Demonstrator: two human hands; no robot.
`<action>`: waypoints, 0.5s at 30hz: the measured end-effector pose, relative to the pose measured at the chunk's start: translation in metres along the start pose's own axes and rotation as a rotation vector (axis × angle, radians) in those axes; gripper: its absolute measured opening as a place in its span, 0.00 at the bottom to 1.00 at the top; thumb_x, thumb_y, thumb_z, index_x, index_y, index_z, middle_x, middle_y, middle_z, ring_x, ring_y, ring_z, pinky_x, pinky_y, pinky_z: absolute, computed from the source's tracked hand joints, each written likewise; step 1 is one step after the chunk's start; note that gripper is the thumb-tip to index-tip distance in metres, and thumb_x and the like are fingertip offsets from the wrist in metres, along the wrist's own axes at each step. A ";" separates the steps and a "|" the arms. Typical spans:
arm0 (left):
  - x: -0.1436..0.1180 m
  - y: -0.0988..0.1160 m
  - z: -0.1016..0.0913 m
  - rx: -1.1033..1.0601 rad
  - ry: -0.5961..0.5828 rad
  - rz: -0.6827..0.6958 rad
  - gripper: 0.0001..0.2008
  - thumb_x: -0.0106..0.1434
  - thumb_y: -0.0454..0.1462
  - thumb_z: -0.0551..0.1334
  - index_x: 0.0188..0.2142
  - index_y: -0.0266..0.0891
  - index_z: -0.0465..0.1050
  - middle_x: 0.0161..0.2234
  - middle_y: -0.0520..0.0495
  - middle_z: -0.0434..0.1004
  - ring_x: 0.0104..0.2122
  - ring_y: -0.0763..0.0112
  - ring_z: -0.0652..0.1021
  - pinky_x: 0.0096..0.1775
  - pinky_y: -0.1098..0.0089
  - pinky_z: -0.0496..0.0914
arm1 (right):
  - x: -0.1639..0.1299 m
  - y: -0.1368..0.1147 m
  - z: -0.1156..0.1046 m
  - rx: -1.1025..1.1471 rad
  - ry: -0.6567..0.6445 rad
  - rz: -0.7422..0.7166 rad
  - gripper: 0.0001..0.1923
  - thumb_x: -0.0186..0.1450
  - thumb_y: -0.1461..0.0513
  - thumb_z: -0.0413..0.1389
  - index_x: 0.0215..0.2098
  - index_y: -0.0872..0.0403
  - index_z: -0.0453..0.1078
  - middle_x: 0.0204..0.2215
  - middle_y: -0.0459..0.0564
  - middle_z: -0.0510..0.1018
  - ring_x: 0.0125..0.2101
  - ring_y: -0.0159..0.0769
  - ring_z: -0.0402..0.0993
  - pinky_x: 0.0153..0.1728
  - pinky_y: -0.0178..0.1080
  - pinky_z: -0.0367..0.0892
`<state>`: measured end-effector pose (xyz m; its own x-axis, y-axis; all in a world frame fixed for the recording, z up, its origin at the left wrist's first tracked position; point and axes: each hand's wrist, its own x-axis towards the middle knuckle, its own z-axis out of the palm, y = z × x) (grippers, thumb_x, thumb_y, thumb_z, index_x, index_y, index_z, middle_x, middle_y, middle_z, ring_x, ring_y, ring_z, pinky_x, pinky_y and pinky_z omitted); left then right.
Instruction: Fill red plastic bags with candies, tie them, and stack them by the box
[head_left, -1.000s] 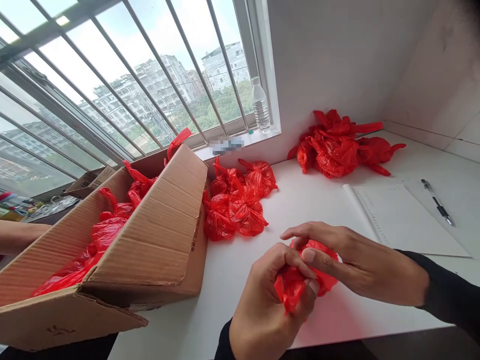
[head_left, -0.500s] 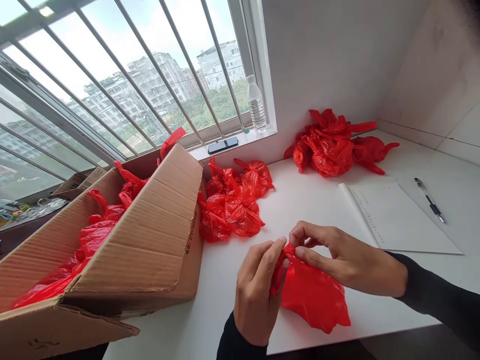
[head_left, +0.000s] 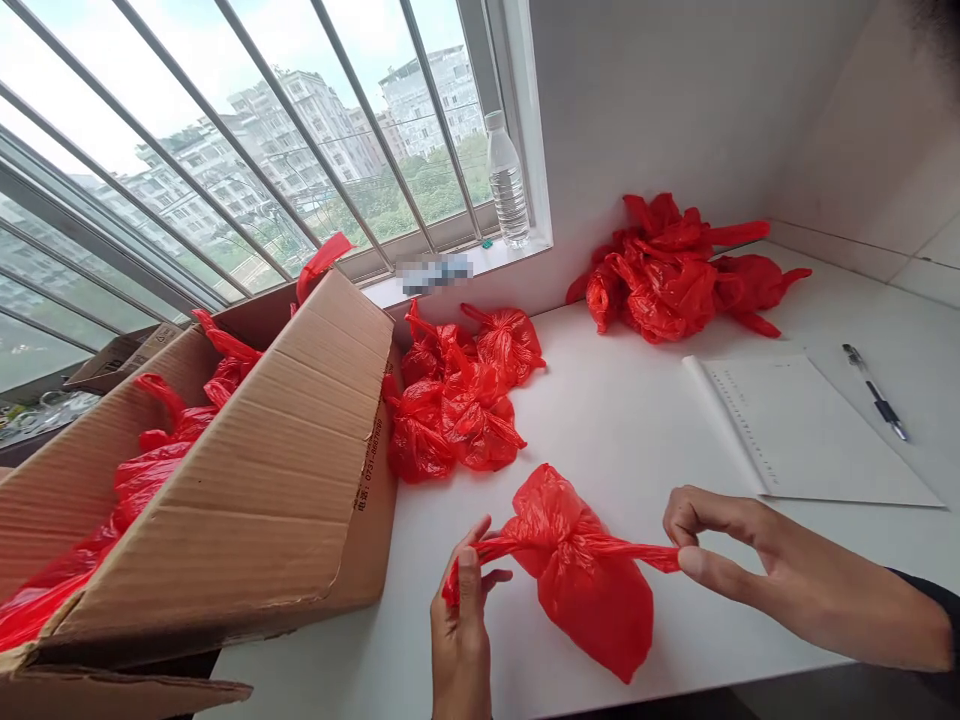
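Since half a second ago both hands have drawn apart from where they met over the red plastic bag (head_left: 581, 580), so its two handles are now pulled out taut sideways in a knot, the left hand (head_left: 461, 625) pinching the left handle between thumb and fingers and the right hand (head_left: 750, 560) pinching the right handle's tip the same way. That bag lies on the white tabletop (head_left: 637, 430) at the near edge between the two hands (its body sagging toward the person), with a cluster of tied red bags (head_left: 457, 400) beyond it beside the open cardboard box (head_left: 247, 500) that holds more red bags. Farther off sit another heap of red bags (head_left: 675, 270) by the wall, a sheet of paper (head_left: 802, 430), a pen (head_left: 876, 403) and a water bottle (head_left: 507, 180) on the window sill.
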<state>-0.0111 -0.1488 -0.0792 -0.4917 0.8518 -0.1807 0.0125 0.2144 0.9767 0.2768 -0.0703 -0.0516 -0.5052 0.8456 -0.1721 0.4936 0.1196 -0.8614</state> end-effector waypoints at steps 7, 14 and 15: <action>-0.027 -0.015 0.066 -0.041 0.017 -0.218 0.35 0.70 0.57 0.53 0.69 0.41 0.58 0.73 0.42 0.52 0.73 0.57 0.49 0.68 0.59 0.56 | 0.030 0.004 0.070 0.372 0.012 -0.005 0.33 0.73 0.45 0.49 0.72 0.45 0.51 0.71 0.53 0.57 0.71 0.47 0.50 0.70 0.55 0.49; 0.021 0.013 0.094 0.209 -0.090 0.209 0.31 0.75 0.49 0.47 0.71 0.37 0.54 0.72 0.38 0.56 0.71 0.57 0.57 0.66 0.59 0.59 | 0.071 -0.020 0.077 0.450 0.214 -0.255 0.29 0.76 0.58 0.45 0.74 0.42 0.48 0.72 0.46 0.56 0.72 0.43 0.46 0.71 0.54 0.48; 0.037 0.017 0.098 0.252 -0.054 0.291 0.30 0.75 0.46 0.48 0.72 0.37 0.52 0.72 0.38 0.54 0.71 0.55 0.57 0.66 0.57 0.59 | 0.086 -0.022 0.074 0.438 0.283 -0.308 0.30 0.75 0.60 0.45 0.74 0.42 0.47 0.72 0.46 0.55 0.72 0.41 0.47 0.71 0.52 0.49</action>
<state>0.0558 -0.0667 -0.0804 -0.3899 0.9167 0.0878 0.3621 0.0650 0.9299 0.1701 -0.0384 -0.0832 -0.3412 0.9187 0.1989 -0.0131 0.2069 -0.9783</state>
